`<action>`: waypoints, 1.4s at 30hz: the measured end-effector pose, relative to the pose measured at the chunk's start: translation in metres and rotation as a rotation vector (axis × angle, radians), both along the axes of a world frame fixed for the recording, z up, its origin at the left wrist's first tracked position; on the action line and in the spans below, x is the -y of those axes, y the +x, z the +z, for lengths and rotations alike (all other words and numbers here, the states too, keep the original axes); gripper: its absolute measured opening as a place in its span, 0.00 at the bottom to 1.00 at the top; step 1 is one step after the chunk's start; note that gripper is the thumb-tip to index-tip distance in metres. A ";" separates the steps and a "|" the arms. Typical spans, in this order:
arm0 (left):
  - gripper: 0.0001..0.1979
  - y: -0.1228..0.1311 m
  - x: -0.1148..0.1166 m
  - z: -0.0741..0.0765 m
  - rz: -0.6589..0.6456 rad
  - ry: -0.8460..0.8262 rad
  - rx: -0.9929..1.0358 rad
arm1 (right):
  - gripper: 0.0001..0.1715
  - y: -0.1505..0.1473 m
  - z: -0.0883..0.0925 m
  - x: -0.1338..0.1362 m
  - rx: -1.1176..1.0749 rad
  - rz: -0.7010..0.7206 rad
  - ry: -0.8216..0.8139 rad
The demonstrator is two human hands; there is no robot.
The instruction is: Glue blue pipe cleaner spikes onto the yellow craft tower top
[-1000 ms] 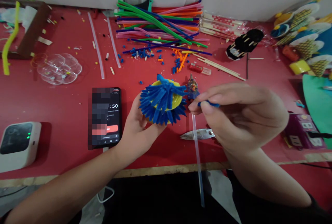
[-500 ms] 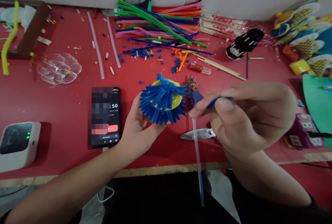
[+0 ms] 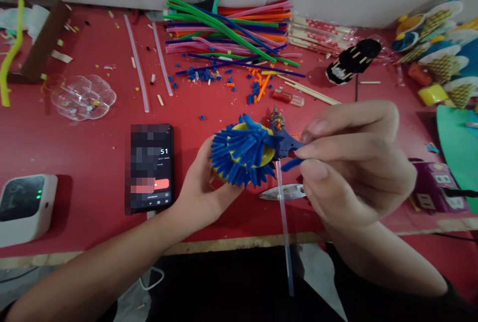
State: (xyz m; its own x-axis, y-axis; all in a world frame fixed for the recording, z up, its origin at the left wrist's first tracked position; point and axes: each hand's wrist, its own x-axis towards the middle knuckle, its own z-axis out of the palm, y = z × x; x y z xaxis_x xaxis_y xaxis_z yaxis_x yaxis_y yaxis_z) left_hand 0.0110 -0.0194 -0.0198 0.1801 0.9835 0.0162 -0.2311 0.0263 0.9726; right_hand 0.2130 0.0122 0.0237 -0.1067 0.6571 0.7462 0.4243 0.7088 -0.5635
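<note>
My left hand (image 3: 207, 177) is closed around a yellow craft piece (image 3: 269, 155) covered with layers of blue fuzzy strips, held up over the table. Between the thumb and forefinger of my right hand (image 3: 347, 167) is a short piece of blue pipe cleaner (image 3: 292, 164), close to the right side of the craft piece but apart from it. Behind them lies a blue hot glue gun (image 3: 284, 143) with a crusted nozzle, a clear glue stick (image 3: 283, 222) reaching toward me from it. Below my right hand, metal scissors or pliers (image 3: 278, 192) are partly hidden.
A pile of coloured pipe cleaners (image 3: 231, 28) lies at the back, with blue and orange snippets (image 3: 203, 74) before it. Left are a phone (image 3: 153, 167), a white device (image 3: 28, 207) and a clear flower-shaped tray (image 3: 84, 97). A black figure (image 3: 353, 60) stands at the back right.
The craft piece has shifted slightly right and tilted. My right hand has moved left, bringing the blue pipe cleaner piece nearer to it, one end now pointing toward the craft piece.
</note>
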 end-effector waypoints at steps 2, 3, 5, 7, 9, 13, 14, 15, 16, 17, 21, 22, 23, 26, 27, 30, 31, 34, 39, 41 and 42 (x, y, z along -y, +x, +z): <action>0.26 -0.001 0.001 0.000 -0.026 -0.011 0.002 | 0.03 -0.002 0.003 -0.001 0.009 0.002 0.096; 0.27 -0.002 0.001 0.000 -0.039 -0.016 0.002 | 0.03 -0.002 0.004 -0.001 0.016 0.012 0.113; 0.28 -0.002 0.001 0.000 -0.054 -0.025 -0.001 | 0.03 -0.004 0.004 -0.001 0.022 0.032 0.093; 0.28 -0.002 0.000 0.000 -0.065 -0.019 0.003 | 0.03 -0.005 0.005 -0.002 0.029 0.037 0.072; 0.27 -0.001 0.000 -0.001 -0.070 -0.003 0.013 | 0.03 -0.007 0.005 -0.002 0.037 0.032 0.065; 0.27 -0.001 0.001 -0.003 -0.065 -0.007 0.024 | 0.04 -0.009 0.005 -0.001 0.040 0.043 0.047; 0.27 -0.001 0.001 -0.003 -0.065 -0.012 0.029 | 0.05 -0.009 0.005 -0.001 0.032 0.044 0.047; 0.27 0.000 0.001 -0.003 -0.068 -0.017 0.035 | 0.05 -0.009 0.006 0.000 0.026 0.043 0.045; 0.27 0.000 0.001 -0.003 -0.070 -0.024 0.041 | 0.04 -0.009 0.007 0.001 0.027 0.038 0.033; 0.27 0.001 0.001 -0.002 -0.071 -0.034 0.044 | 0.04 -0.009 0.007 0.002 0.036 0.027 0.013; 0.28 0.002 0.001 0.002 -0.069 -0.082 0.031 | 0.04 -0.009 0.011 0.006 0.091 -0.025 -0.060; 0.28 0.002 0.001 0.002 -0.070 -0.086 0.027 | 0.05 -0.009 0.012 0.006 0.097 -0.032 -0.054; 0.29 0.002 0.001 0.003 -0.074 -0.083 0.024 | 0.05 -0.009 0.012 0.006 0.104 -0.035 -0.038; 0.28 0.001 0.001 0.002 -0.078 -0.054 0.019 | 0.05 -0.008 0.013 0.005 0.146 -0.062 -0.003; 0.27 0.001 0.001 0.002 -0.077 -0.039 0.018 | 0.05 -0.008 0.013 0.005 0.163 -0.073 0.004; 0.27 0.000 0.001 -0.001 -0.079 -0.010 0.009 | 0.04 -0.006 0.014 0.005 0.202 -0.102 0.021; 0.27 0.000 0.001 -0.002 -0.078 0.000 0.007 | 0.05 -0.006 0.015 0.005 0.215 -0.107 0.027; 0.28 -0.002 0.002 -0.005 -0.067 0.014 -0.005 | 0.05 -0.006 0.017 0.006 0.254 -0.123 0.047; 0.30 -0.004 0.003 -0.006 -0.073 0.006 0.000 | 0.04 -0.005 0.018 0.007 0.327 -0.181 0.139; 0.30 -0.004 0.002 -0.006 -0.083 0.024 0.007 | 0.03 -0.003 0.018 0.007 0.365 -0.211 0.182; 0.29 -0.004 0.002 -0.006 -0.082 0.032 0.006 | 0.03 -0.003 0.018 0.007 0.380 -0.221 0.195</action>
